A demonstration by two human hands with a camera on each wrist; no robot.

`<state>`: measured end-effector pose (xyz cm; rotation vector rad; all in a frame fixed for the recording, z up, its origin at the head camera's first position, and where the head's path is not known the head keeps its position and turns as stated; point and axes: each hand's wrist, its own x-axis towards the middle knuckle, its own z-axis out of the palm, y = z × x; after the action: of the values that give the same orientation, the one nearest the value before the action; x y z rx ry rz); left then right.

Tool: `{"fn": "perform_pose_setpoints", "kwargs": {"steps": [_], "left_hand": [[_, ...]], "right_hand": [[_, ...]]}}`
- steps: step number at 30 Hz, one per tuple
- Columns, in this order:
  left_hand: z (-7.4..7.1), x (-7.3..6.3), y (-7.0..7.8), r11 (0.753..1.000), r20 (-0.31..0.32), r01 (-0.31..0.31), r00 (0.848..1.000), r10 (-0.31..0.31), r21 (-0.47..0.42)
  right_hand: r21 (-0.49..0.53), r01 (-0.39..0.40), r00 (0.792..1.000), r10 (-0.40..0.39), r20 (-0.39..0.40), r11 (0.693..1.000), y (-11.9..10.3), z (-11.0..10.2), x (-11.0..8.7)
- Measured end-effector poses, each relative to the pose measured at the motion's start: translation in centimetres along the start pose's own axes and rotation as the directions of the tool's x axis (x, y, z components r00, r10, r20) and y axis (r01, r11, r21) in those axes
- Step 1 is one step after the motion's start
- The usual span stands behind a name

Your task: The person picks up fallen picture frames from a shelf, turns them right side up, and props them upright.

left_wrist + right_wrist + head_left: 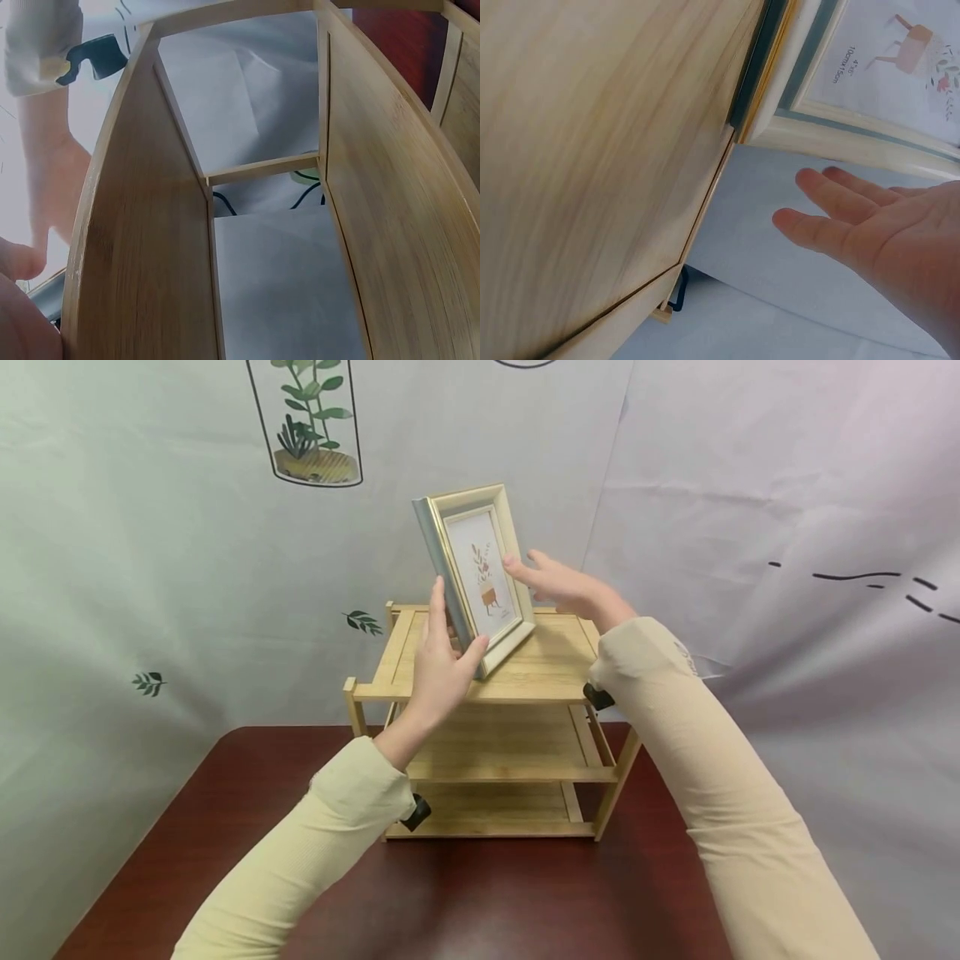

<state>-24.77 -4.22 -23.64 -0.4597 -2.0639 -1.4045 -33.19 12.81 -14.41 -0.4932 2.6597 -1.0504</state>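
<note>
A cream picture frame [512,531] with gold trim and a potted-plant print stands tilted over the top board of a wooden three-tier shelf [566,652]. My left hand [441,675] holds its lower left side, thumb on the front and fingers along the edge. At the frame's right side is my right hand [566,587], fingers extended, thumb before the front. In the right wrist view the right hand's fingers [832,199] are straight beside the frame's border [847,142]. Only part of the left hand [26,322] shows in the left wrist view, low at the left.
The shelf stands on a dark red table [480,893]. Its middle board [510,735] and bottom board [480,810] lie below the hands. Behind hangs a pale cloth [712,510] with printed plants and lines.
</note>
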Motion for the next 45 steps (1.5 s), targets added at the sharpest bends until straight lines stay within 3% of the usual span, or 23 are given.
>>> {"fn": "perform_pose_setpoints", "kwargs": {"steps": [10,20,31,38,45], "left_hand": [[-0.1,0.1,-0.1,0.998,-0.013,0.007,1.0,-0.006,0.069],[-1.5,-0.1,-0.3,0.996,0.003,0.002,1.0,-0.003,0.084],[-3.2,0.3,-0.9,0.995,0.045,0.087,0.995,-0.089,0.048],[-3.8,0.6,-1.0,0.989,0.063,0.131,0.989,-0.136,0.067],[-4.3,1.0,-1.2,0.984,0.094,0.162,0.981,-0.168,0.071]], "right_hand": [[0.003,0.015,1.0,-0.015,0.027,1.0,-0.3,0.2,-0.5],[-0.034,0.016,0.999,-0.014,0.047,0.999,0.3,-0.6,-1.8],[-0.023,0.065,0.997,-0.064,0.045,0.998,1.3,-1.0,-3.0],[-0.034,0.133,0.991,-0.134,-0.025,0.991,2.2,-0.3,-3.3],[-0.152,0.231,0.955,-0.254,-0.154,0.961,3.0,1.0,-3.8]]}}
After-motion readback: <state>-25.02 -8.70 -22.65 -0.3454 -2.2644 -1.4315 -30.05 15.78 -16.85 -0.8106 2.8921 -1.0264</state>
